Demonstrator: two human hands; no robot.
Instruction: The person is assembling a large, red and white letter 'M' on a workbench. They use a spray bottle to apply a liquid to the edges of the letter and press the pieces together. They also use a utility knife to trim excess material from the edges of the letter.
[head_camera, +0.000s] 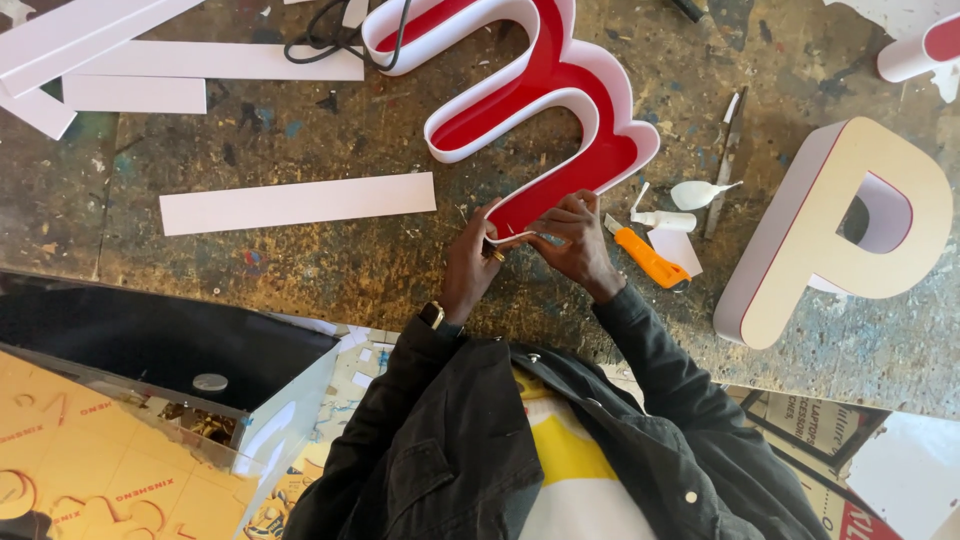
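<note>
Both hands meet at the near end of the red letter shell (545, 110), where its white side wall comes to an end. The left hand (470, 262) has its grip pressed together on the outer face of that wall, fingers curled up against the strip from the left. The right hand (577, 243) pinches the same end from the other side, fingertips laid over the top edge of the wall. Held from two sides like this, the thin strip looks steadied against the red face, probably so that the bend keeps to the outline.

The shell lies open side up on the surface (300, 270), so its inner red floor and wall edge stay reachable; the rest of it curves away from the grip, up and to the left.

Just right of the right hand lies an orange utility knife (646, 257), close enough to grab, with a small white bottle (665, 220) and a white spoon-like scoop (700, 192) beyond it. Further right stands a pale finished letter (850, 225). To the left, well apart, a white strip (298, 203) lies flat
</note>
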